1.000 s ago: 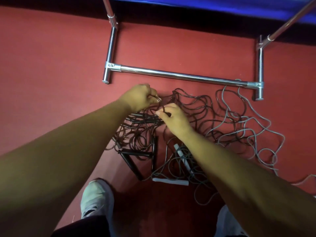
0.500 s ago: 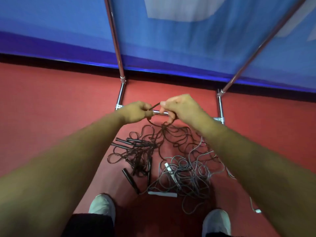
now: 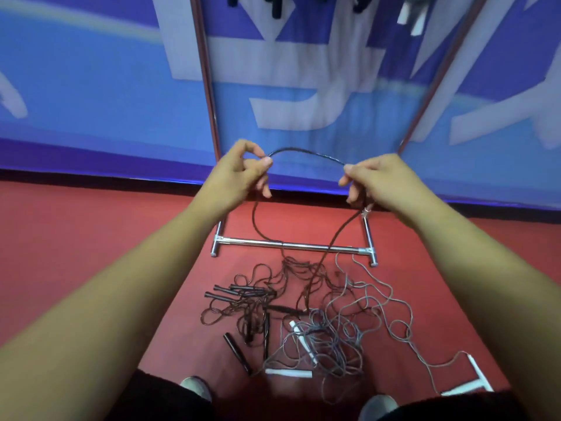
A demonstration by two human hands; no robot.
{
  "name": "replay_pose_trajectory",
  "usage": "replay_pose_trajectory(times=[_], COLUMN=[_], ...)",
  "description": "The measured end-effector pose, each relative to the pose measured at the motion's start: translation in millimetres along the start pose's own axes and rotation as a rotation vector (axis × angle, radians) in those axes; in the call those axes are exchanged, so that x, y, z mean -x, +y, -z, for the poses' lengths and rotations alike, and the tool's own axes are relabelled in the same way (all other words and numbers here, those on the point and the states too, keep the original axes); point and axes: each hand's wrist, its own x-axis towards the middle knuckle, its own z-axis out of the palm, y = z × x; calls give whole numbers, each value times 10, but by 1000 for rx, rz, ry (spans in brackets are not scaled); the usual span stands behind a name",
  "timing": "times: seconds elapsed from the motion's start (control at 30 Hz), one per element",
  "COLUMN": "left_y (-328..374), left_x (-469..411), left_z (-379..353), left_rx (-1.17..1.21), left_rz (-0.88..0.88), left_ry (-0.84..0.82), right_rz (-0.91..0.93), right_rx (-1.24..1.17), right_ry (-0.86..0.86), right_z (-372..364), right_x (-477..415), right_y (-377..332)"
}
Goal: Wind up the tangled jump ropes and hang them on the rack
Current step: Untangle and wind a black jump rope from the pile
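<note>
A dark jump rope (image 3: 306, 153) arches between my two raised hands. My left hand (image 3: 239, 174) pinches one side of the arch and my right hand (image 3: 373, 180) pinches the other. From both hands the rope drops to a tangled pile of dark ropes with black handles (image 3: 243, 299) on the red floor. A grey rope tangle with white handles (image 3: 343, 323) lies beside it on the right. The metal rack's base bar (image 3: 288, 245) crosses the floor behind the pile, and its two uprights (image 3: 206, 74) rise against the wall. Handles of hung ropes (image 3: 409, 13) show at the top edge.
A blue and white banner wall (image 3: 91, 86) stands right behind the rack. My two shoes (image 3: 195, 387) are at the near edge of the pile. A white handle pair (image 3: 476, 378) lies at the lower right on the red floor (image 3: 76, 238).
Both hands rose from the pile, lifting a loop of dark rope and spreading apart. My view tilted up, so the wall and rack uprights came into sight.
</note>
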Motion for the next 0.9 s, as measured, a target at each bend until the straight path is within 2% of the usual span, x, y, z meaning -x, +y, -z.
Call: replay_pose_trajectory(times=[0.1, 0.23, 0.27, 0.43, 0.57, 0.67, 0.77, 0.83, 0.9], left_y=[278, 367, 361, 168, -340, -532, -352, -191, -31], left_x=[84, 212, 232, 277, 320, 337, 319, 286, 268], left_z=[11, -90, -126, -131, 29, 120, 56, 7, -44], left_rx=[-132, -159, -129, -34, -325, -366, -176, -92, -89], left_rz=[-53, -52, -56, -52, 152, 221, 207, 156, 77], left_ry=[-16, -106, -118, -147, -400, -377, -279, -195, -172], right_rz=[-36, 19, 41, 198, 231, 213, 72, -37, -114], right_rx=[35, -223, -224, -150, -353, -296, -106, 96, 186], right_ry=[-72, -241, -272, -122, 117, 146, 147, 37, -92], right_z=[57, -233, -341, -414, -72, 49, 89, 95, 12], right_x=[143, 280, 303, 331, 297, 263, 238, 261, 333], right_y=[79, -61, -107, -251, -414, -368, -100, 86, 147])
